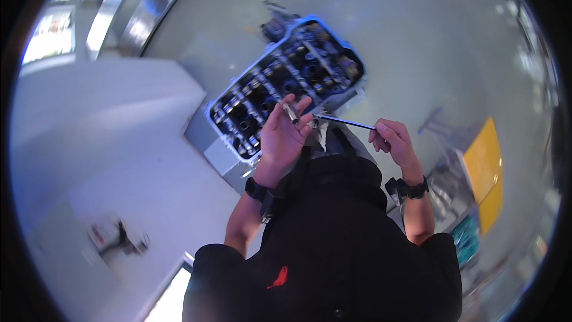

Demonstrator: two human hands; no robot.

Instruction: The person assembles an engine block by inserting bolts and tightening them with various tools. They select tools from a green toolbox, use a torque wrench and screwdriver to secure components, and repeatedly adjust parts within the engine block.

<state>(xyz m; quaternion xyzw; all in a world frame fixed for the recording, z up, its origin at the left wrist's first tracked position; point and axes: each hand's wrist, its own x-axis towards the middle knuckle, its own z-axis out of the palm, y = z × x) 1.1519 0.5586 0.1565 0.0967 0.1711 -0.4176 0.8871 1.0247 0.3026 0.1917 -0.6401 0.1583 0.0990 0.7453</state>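
My left hand (282, 143) is turned palm up over the near edge of an engine's cylinder head. A short, shiny metal socket (291, 113) is held among its fingers. To the right, my right hand (395, 142) is closed around the end of a long, thin ratchet wrench (348, 122). The wrench's head points left, close to the fingertips of my left hand; whether they touch it I cannot tell. Beneath and beyond my hands lies the open engine (262, 92), its camshafts and dark wells showing inside a light metal rim.
A white work surface (137, 161) spreads on the left, with a small dark tool (122, 240) on it and a lit screen (171, 295) at its near edge. At right stand a yellow panel (484, 161) and a teal bundle (465, 240). Grey floor (417, 36) extends beyond the engine.
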